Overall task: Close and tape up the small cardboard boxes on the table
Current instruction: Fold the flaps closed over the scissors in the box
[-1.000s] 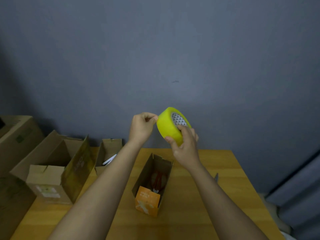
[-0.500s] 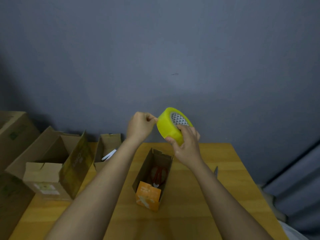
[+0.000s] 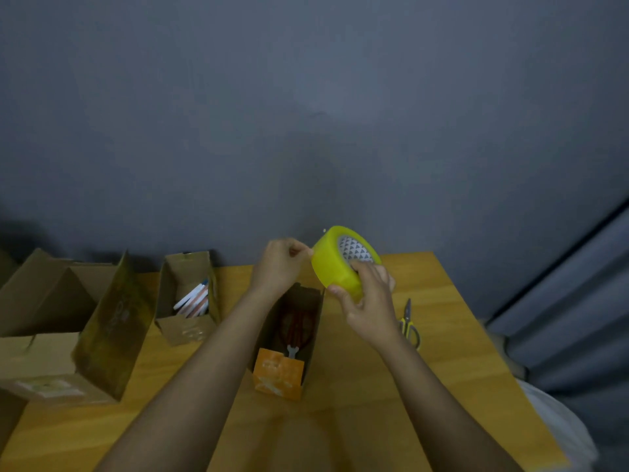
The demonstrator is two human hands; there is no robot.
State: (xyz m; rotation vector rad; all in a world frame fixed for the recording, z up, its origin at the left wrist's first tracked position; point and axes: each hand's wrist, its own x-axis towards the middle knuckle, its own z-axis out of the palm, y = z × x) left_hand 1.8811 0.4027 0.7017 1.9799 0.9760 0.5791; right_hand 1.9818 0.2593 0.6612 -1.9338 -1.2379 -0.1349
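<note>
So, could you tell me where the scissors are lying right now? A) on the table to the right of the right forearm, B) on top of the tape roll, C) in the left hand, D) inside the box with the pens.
A: the scissors lie flat on the table, just right of the right forearm, apart from both boxes.

Bare surface lies open at the frame's bottom centre; open boxes crowd the left, scissors lie right.

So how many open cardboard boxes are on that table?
3: a large box at the left, a small box with pens behind it, and a narrow box under the hands. Others may sit off-frame left.
</note>
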